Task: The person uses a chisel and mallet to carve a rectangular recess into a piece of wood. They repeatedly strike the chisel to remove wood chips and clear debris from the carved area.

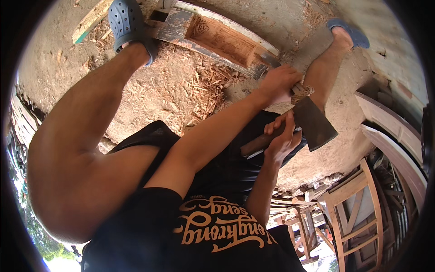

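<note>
My left hand (282, 83) is wrapped round a chisel (271, 60). Its blade slants onto the right end of a long wooden piece (174, 25) with a rectangular recess (220, 38) cut into it. The butt of the chisel handle, bound with frayed cord (302, 94), sticks out past my fist. Closed round a wooden handle, my right hand (282, 138) holds a mallet whose dark, blocky head (316, 123) is beside the corded butt. Whether the two touch, I cannot tell.
Wood chips (206, 88) litter the dirt floor below the wooden piece. My shoes, a blue-grey clog (124, 20) and another clog (349, 32), flank it. A loose board (90, 20) lies at the upper left. Wooden frames (358, 213) and curved boards (398, 131) stand at the right.
</note>
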### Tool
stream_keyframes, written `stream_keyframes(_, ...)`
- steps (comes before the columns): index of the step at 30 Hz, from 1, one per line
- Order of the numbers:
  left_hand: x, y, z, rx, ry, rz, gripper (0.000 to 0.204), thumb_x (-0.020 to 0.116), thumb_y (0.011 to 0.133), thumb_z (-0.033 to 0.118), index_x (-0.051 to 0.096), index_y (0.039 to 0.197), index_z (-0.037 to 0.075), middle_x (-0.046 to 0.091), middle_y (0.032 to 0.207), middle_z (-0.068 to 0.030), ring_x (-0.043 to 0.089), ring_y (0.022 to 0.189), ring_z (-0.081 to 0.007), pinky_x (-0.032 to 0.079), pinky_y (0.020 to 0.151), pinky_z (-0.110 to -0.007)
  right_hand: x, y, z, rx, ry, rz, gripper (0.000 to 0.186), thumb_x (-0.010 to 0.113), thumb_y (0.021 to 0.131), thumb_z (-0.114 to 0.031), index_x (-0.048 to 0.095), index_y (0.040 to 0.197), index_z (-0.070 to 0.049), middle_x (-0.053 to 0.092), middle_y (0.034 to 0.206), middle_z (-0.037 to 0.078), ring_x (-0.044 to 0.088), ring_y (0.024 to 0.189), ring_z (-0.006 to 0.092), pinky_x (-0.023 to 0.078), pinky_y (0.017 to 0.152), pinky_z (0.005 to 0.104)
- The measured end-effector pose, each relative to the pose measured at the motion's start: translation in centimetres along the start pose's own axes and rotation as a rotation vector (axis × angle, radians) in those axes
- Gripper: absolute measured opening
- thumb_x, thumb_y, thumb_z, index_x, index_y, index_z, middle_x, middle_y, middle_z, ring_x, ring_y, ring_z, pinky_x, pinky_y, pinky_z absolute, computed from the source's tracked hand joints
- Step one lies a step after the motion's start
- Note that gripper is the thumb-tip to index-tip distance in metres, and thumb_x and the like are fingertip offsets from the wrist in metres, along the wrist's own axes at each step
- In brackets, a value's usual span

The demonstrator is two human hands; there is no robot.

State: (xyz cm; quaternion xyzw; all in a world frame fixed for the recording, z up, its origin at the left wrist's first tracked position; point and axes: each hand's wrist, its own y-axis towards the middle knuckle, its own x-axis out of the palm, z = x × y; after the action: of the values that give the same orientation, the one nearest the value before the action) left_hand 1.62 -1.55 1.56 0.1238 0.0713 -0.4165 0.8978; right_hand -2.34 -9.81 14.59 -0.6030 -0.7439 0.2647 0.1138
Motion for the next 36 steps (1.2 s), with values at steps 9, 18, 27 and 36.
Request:
stream_keyframes(9,-0.8,-0.7,-2.0,-0.065,0.066,0.108,0.018,0.07,0.065,0.013,0.059,0.079,0.009,0.06,0.078,-0.008,0.06,0.084,-0.0317,0.049,0.074,-0.041,-0.2,0.5,0.2,0.028,-0.001,-0.024,0.019,0.055,0.097,-0.016,0.049,0.097,0.002,0.046,0.062,0.006,0.045,0.045,0.0143,0.04,0.043,0.0293)
stream_keyframes(18,-1.7,-0.1,-3.3,-0.146,-0.021,0.119,0.015,0.065,0.068,0.015,0.057,0.076,0.006,0.06,0.076,-0.0126,0.06,0.082,-0.0358,0.048,0.074,-0.044,0.7,0.8,-0.7,0.004,-0.091,-0.035,0.02,0.055,0.096,-0.02,0.048,0.086,-0.004,0.045,0.062,0.006,0.044,0.046,0.015,0.041,0.045,0.0309)
stream_keyframes(27,-1.9,-0.3,-3.6,-0.086,0.018,0.059,0.016,0.063,0.065,0.009,0.055,0.078,0.005,0.061,0.08,-0.013,0.06,0.086,-0.0357,0.048,0.076,-0.045,1.1,2.2,-4.5,-0.264,0.051,0.152,0.028,0.051,0.096,-0.033,0.049,0.085,-0.007,0.043,0.062,0.005,0.042,0.047,0.0152,0.04,0.045,0.0314)
stream_keyframes(36,-2.4,0.8,-2.8,-0.089,-0.044,0.095,0.021,0.065,0.065,0.003,0.057,0.083,0.006,0.059,0.079,-0.0113,0.058,0.083,-0.0357,0.047,0.075,-0.044,0.8,1.1,1.2,-0.022,0.122,0.007,0.027,0.052,0.098,-0.02,0.049,0.081,0.0,0.047,0.061,0.009,0.046,0.044,0.0182,0.041,0.044,0.033)
